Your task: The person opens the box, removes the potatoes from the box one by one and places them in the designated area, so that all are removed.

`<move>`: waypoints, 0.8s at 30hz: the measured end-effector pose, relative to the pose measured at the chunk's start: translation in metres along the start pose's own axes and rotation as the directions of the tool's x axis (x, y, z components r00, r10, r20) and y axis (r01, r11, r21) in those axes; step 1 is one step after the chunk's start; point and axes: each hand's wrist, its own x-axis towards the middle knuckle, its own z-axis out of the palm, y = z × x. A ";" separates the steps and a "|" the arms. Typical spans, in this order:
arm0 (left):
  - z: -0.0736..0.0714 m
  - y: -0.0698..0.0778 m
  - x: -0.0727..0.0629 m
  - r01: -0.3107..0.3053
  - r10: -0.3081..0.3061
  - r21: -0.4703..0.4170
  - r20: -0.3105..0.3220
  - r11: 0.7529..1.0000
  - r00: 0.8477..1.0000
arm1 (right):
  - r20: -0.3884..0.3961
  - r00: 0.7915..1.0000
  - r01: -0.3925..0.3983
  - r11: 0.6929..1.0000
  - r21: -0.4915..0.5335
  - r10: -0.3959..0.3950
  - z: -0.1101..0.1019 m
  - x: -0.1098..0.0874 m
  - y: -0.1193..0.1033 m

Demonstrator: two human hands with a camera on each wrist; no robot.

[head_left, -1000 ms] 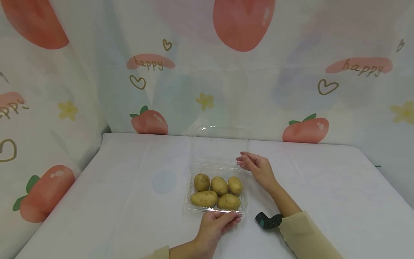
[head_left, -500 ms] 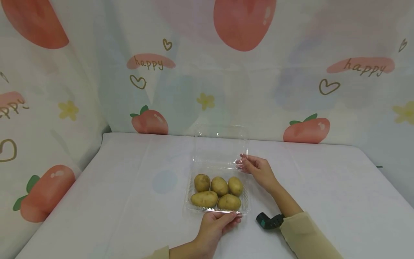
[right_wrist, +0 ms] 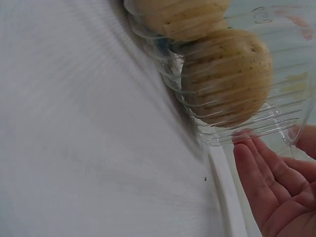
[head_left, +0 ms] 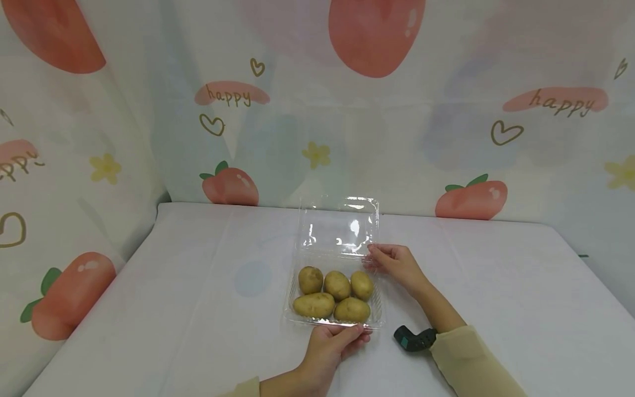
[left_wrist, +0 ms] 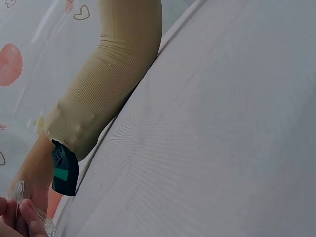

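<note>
A clear plastic clamshell box [head_left: 290, 317] rests on the white table, its lid [head_left: 329, 226] tipped up and back at the far side. Several potatoes [head_left: 337, 285] lie inside in two rows. My left hand [head_left: 324, 353] pinches the front rim, thumb on top and fingers underneath. At the far right corner, by the hinge, my right hand [head_left: 397, 267] pinches the lid's edge. In the right wrist view the right hand's fingers [right_wrist: 254, 170] reach to the ribbed wall beside a potato [right_wrist: 227, 79], the thumb at the rim.
A white cloth covers the table [head_left: 173, 309]. Behind it hangs a backdrop [head_left: 387, 138] printed with fruit, hearts and lettering. A black device [head_left: 414, 338] sits on the right wrist, at the sleeve's cuff [head_left: 461, 342].
My right hand has moved down slightly and its thumb has closed on the lid's edge. The lid has changed tilt and now shows bright glints. My left hand stays on the front rim.
</note>
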 end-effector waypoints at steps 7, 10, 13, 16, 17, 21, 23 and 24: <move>0.000 0.000 0.000 -0.005 0.005 0.000 0.001 1.000 1.000 | 0.031 0.998 -0.057 0.997 0.051 0.055 0.000 0.000 0.000; 0.000 -0.001 0.000 -0.005 0.006 -0.003 0.004 1.000 1.000 | 0.035 0.996 -0.082 0.995 0.051 0.080 0.000 0.000 0.000; 0.000 -0.001 0.000 -0.006 0.006 -0.004 0.009 1.000 1.000 | 0.034 0.993 -0.117 0.993 0.031 0.116 0.000 -0.001 -0.001; 0.000 -0.001 0.001 -0.005 0.005 -0.002 0.012 1.000 1.000 | 0.035 0.987 -0.157 0.987 0.011 0.157 0.000 -0.002 -0.003; 0.000 -0.001 0.001 -0.004 0.004 -0.001 0.013 1.000 1.000 | 0.041 0.985 -0.167 0.986 0.006 0.166 0.000 -0.003 -0.003; 0.000 0.000 0.000 -0.001 0.001 0.008 0.015 1.000 1.000 | 0.059 0.978 -0.204 0.979 0.015 0.202 0.000 -0.004 -0.005; 0.000 0.000 0.000 -0.001 0.001 0.010 0.018 1.000 1.000 | 0.067 0.976 -0.211 0.977 0.026 0.209 0.000 -0.005 -0.006; -0.001 0.000 0.000 -0.001 0.001 0.011 0.020 1.000 1.000 | 0.066 0.975 -0.215 0.976 0.029 0.212 0.000 -0.005 -0.006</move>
